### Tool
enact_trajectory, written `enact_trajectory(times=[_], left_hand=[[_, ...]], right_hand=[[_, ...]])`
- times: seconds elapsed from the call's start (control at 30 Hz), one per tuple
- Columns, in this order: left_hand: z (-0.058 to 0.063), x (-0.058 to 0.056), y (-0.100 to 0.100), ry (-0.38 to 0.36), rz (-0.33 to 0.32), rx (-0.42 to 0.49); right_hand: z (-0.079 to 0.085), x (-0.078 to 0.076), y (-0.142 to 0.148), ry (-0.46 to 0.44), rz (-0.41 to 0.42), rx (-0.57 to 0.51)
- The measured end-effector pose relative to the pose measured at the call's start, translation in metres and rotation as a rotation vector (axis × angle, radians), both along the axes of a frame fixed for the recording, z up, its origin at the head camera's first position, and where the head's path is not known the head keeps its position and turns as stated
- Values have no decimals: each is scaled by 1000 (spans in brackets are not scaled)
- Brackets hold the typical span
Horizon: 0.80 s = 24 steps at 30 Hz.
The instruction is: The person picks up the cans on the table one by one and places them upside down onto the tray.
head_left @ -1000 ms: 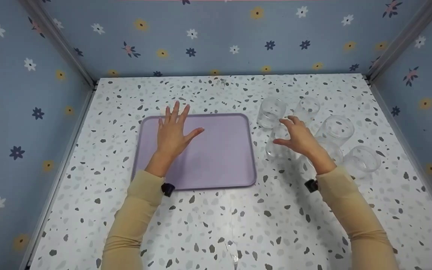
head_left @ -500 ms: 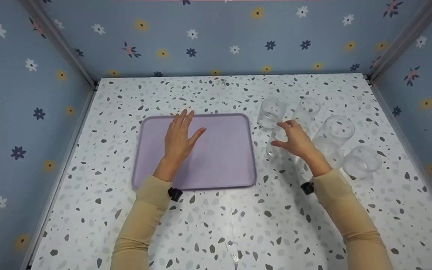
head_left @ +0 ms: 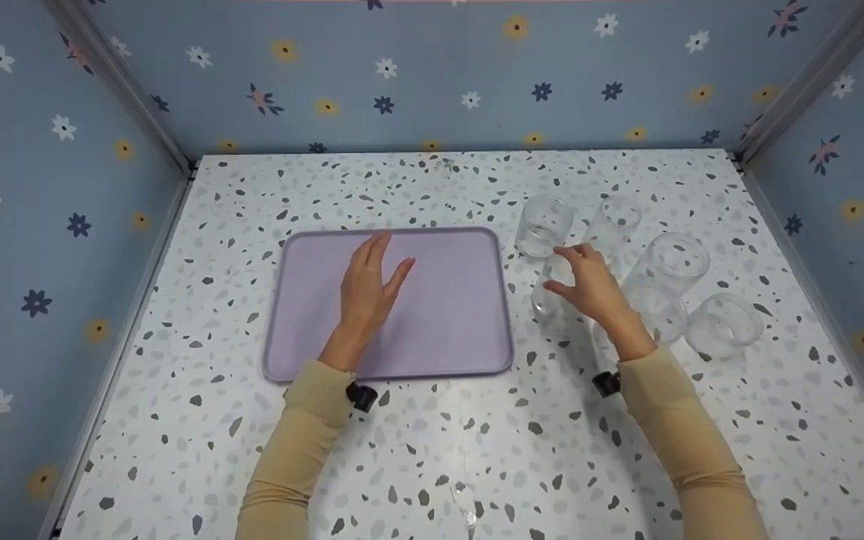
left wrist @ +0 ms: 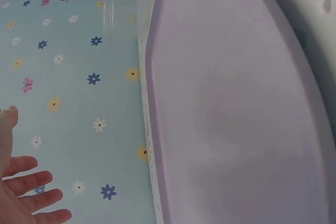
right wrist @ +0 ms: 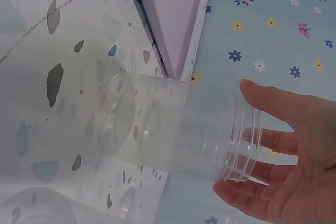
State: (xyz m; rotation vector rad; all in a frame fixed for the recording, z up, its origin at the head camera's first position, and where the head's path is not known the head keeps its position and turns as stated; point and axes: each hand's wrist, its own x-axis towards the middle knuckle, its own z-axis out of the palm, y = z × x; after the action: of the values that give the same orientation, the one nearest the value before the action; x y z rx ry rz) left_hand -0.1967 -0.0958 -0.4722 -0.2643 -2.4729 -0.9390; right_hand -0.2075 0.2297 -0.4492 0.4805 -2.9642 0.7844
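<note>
My right hand (head_left: 593,285) is at the mouth of a clear plastic jar (right wrist: 173,124) with a threaded neck. In the right wrist view the thumb lies on one side of the rim and the fingers curl round the other, some seen through the plastic. The jar stands upright on the table, right of the lilac tray (head_left: 447,315). Over the tray's left half hovers my left hand (head_left: 367,292), holding nothing, its fingers extended and thumb spread. In the left wrist view its fingers (left wrist: 37,184) show at the lower left, apart from the tray.
Several more clear jars stand close around the right hand: one behind (head_left: 543,225), one at the far right (head_left: 724,326), others between, partly hidden by the arm. Flower-patterned walls (head_left: 432,75) enclose the speckled table (head_left: 417,450) at the back and sides.
My left hand has moved right and toward me over the tray, its fingers drawing together. My right hand has shifted slightly toward me at the jar's mouth. The jars stay in place.
</note>
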Motion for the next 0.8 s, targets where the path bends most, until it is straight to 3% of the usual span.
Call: enact_trajectory(times=[0.47,0.8], left_hand=[[-10,6,13,-59,-13,162],[-15,8,22,-73,-125,351]], right_hand=[[-6,10,-13,249,-39,-200],[-8,18,-26,280,-25,-361]])
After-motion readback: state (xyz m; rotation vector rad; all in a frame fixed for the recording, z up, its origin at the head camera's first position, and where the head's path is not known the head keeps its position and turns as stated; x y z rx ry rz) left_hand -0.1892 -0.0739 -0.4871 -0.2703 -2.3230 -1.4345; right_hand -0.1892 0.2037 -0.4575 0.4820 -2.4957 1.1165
